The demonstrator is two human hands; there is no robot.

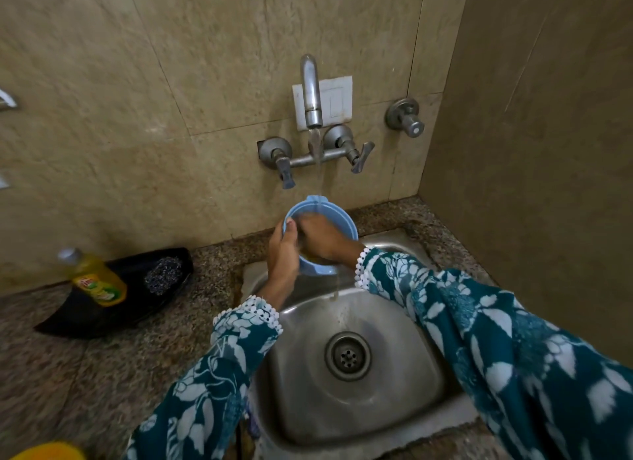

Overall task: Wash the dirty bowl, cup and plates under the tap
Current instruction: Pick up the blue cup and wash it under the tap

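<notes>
A light blue bowl [342, 225] is held tilted over the steel sink [394, 401], under water running from the wall tap [311, 93]. My left hand [282, 254] grips the bowl's left rim, with the thumb on the edge. My right hand [320, 237] reaches inside the bowl, its fingers against the inner wall. Yellowish water spills from the bowl's low edge into the sink. No cup or plates are in view.
A yellow dish soap bottle [97, 276] and a steel scrubber [162, 275] lie on a black tray [102, 316] on the granite counter [113, 367] to the left. A yellow object [48, 452] shows at the bottom left edge. Another valve [406, 116] sits right of the tap.
</notes>
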